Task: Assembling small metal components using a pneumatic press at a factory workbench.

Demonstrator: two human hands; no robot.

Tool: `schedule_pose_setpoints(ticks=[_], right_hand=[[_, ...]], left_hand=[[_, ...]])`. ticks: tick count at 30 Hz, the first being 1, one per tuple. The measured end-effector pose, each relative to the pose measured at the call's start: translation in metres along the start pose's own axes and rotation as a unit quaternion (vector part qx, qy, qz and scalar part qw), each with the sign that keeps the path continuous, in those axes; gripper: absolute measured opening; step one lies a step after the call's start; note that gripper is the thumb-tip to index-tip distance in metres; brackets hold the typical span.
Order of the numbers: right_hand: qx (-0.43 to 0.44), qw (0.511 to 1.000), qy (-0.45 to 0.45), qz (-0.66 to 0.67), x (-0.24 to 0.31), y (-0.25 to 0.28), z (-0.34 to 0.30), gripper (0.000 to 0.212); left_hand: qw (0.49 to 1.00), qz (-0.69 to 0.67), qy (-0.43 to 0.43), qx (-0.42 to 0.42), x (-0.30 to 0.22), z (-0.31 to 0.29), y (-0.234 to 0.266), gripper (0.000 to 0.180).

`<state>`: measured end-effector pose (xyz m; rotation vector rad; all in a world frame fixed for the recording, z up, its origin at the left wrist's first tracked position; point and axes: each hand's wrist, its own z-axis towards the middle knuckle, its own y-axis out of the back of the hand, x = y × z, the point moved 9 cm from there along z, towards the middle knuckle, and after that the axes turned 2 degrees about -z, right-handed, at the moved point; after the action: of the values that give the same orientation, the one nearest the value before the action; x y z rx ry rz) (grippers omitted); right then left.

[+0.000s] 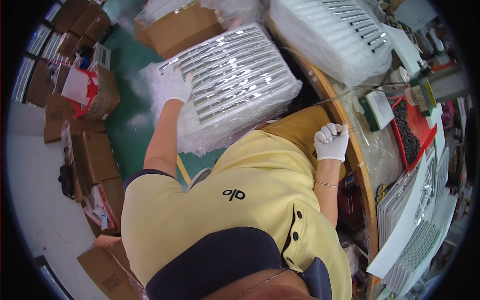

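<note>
My left hand (175, 85), in a white glove, rests with fingers spread on the left edge of a plastic-wrapped block of shiny metal tubes (235, 67). The tubes lie side by side in rows, in white padding. In a white glove too, my right hand (331, 142) is closed beside the wooden edge of the workbench (357, 162). A thin metal tool (353, 129), perhaps tweezers, sticks out of its fingers toward the bench; most of it is hidden in the fist.
Another wrapped bundle of tubes (330, 40) lies on the bench. A red tray (412, 130) holds small dark parts. Yellow-handled scissors (381, 192) lie near stacked white perforated panels (425, 225). An open cardboard box (182, 30) stands behind the tubes; more cartons (97, 157) line the left wall.
</note>
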<state>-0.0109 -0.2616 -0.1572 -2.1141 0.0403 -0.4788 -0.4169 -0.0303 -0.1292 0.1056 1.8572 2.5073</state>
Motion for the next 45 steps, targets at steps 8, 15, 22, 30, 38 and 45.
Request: schedule_pose_setpoints(ticks=[8, 15, 22, 30, 38, 45], right_hand=[[0.035, 0.915, 0.158, -0.370, 0.061, -0.001, -0.031, 0.052], [-0.018, 0.872, 0.244, -0.425, 0.124, 0.016, -0.055, 0.036], [-0.217, 0.758, 0.340, -0.512, 0.231, 0.037, -0.067, 0.009], [-0.463, 0.428, 0.386, -0.674, 0.340, 0.058, -0.083, 0.017], [-0.471, 0.339, 0.342, -0.739, 0.418, 0.031, -0.020, 0.019], [-0.435, 0.212, 0.223, -0.846, 0.442, 0.022, 0.016, 0.014]], left_hand=[[0.979, 0.088, -0.136, -0.122, -0.063, 0.000, 0.104, 0.027], [0.912, -0.358, -0.165, -0.110, -0.169, 0.074, 0.101, 0.027], [0.802, -0.410, -0.426, 0.088, -0.513, 0.100, 0.169, 0.033], [0.849, -0.181, -0.473, 0.152, -0.653, 0.124, 0.121, 0.040], [0.890, -0.212, -0.395, -0.083, -0.567, 0.215, 0.118, 0.051], [0.858, -0.378, -0.345, 0.051, -0.501, 0.248, 0.056, 0.046]])
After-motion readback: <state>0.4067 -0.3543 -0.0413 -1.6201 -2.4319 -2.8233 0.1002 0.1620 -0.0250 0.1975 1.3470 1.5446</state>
